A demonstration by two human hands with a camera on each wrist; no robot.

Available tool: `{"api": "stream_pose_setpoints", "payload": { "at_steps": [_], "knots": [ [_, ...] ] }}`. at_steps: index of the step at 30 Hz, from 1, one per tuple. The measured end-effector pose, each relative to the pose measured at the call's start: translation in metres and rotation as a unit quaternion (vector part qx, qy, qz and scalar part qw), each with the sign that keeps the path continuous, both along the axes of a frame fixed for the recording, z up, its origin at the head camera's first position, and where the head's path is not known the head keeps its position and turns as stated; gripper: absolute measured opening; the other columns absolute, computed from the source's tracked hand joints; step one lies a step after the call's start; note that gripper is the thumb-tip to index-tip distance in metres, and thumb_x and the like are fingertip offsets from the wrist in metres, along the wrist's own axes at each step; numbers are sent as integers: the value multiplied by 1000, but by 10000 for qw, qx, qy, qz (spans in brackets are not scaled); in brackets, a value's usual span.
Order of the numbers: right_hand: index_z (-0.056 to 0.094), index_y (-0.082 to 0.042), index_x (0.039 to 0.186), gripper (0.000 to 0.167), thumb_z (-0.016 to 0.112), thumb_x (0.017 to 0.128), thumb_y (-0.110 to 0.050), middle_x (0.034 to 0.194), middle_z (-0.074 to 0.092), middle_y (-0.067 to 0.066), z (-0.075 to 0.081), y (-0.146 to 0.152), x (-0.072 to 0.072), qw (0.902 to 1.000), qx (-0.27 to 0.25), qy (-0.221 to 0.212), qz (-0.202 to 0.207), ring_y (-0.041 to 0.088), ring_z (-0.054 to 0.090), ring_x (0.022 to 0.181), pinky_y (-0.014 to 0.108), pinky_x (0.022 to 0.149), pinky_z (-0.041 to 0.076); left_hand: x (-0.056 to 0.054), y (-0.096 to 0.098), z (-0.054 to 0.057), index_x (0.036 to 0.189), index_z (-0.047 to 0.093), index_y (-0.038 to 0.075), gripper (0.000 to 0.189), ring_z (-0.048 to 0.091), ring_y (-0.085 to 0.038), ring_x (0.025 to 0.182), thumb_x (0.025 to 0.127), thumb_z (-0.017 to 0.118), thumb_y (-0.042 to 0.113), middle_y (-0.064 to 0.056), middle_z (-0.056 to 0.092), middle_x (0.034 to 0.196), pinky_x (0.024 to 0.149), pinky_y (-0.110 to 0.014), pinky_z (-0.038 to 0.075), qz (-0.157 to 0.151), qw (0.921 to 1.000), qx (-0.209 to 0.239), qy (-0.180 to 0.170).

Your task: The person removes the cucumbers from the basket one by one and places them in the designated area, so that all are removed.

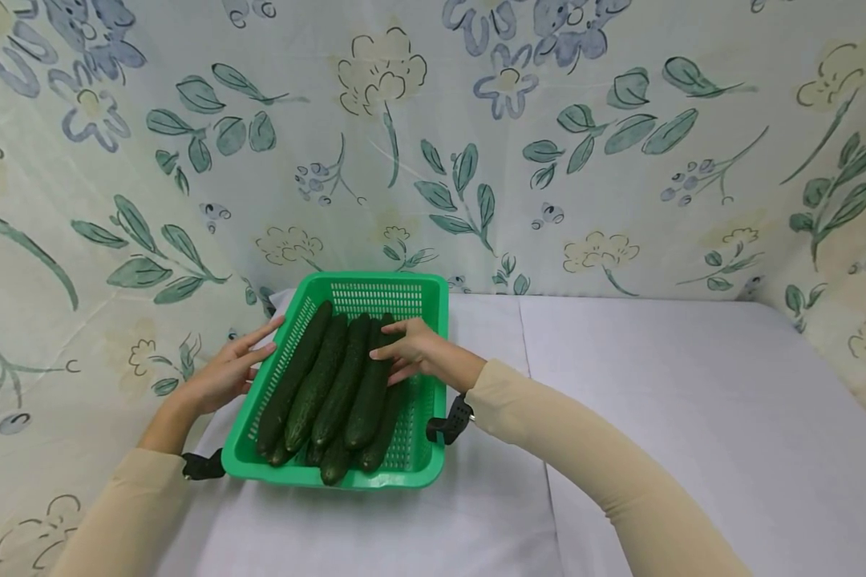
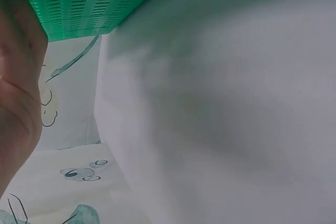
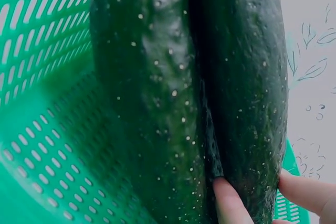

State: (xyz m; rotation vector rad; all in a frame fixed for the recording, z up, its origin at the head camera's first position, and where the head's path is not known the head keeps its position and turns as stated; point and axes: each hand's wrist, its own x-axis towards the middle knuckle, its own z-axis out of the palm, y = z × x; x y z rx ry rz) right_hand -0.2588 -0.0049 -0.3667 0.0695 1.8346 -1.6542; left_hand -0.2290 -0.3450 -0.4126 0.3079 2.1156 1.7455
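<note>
Several dark green cucumbers (image 1: 321,385) lie lengthwise, piled in a green plastic basket (image 1: 433,320) with slotted walls. My right hand (image 1: 420,351) reaches over the basket's right side and grips the upper right cucumber (image 1: 366,405). In the right wrist view, one fingertip (image 3: 231,203) sits in the groove between two cucumbers, and another finger presses the far side of the held cucumber (image 3: 244,87). At the basket's left side, my left hand (image 1: 227,373) touches the rim with its fingers extended. The left wrist view shows that hand against the slotted outer wall (image 2: 79,3).
Under the basket is a table with a white cloth (image 1: 657,401), stretching far to the right. A floral curtain (image 1: 418,160) hangs behind and along the left side. Black wrist straps (image 1: 451,421) are worn on both arms.
</note>
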Motion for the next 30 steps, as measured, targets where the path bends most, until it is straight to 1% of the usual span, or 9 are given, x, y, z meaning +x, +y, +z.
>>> {"api": "stream_pose_setpoints", "payload": {
  "at_steps": [3,7,11,14,18,24,30],
  "knots": [
    [45,-6,150,64,72,91,-1,118,59,37,0,0,-1,10000,-38,-26,-24,46,63,108,48,74,57,1,1,-1,162,9,27,57,71,-19,87,111,35,31,8,53,134,70,-33,57,-22,10000,51,-7],
    [44,-6,150,65,72,92,-1,115,61,35,0,2,-1,9999,-125,-19,-74,44,66,104,48,74,57,1,2,-3,162,8,26,56,68,-14,91,112,32,30,11,52,136,71,-32,56,-76,9998,171,28],
    [45,-7,150,65,73,91,-1,112,64,33,0,4,-1,9996,-240,40,-168,43,67,101,46,71,58,3,4,-3,162,7,23,56,66,-11,86,112,31,28,11,53,136,66,-27,53,-116,9996,195,153],
    [47,-8,150,65,73,91,-1,118,62,33,2,5,0,9993,-288,116,-228,43,67,103,45,70,58,4,4,-2,162,6,21,56,62,-9,73,112,30,27,9,58,133,58,-23,48,-152,9994,153,256],
    [47,-11,150,65,73,91,-2,129,56,34,5,7,2,9989,-328,229,-245,44,64,108,45,71,59,5,4,-2,162,8,21,55,59,-8,67,112,30,26,9,61,129,55,-22,45,-148,9993,76,334],
    [48,-11,150,63,72,92,-2,129,55,35,5,11,1,9980,-503,294,-249,45,62,111,44,70,59,5,3,-1,162,7,19,55,60,-9,72,112,30,25,8,60,128,55,-22,44,-224,9988,-26,443],
    [46,-12,151,64,70,93,0,134,51,35,9,17,2,9968,-684,307,-285,47,60,113,44,71,59,5,4,2,162,5,18,56,64,-11,78,112,31,25,6,57,131,60,-27,53,-267,9986,-99,451]
  ]
}}
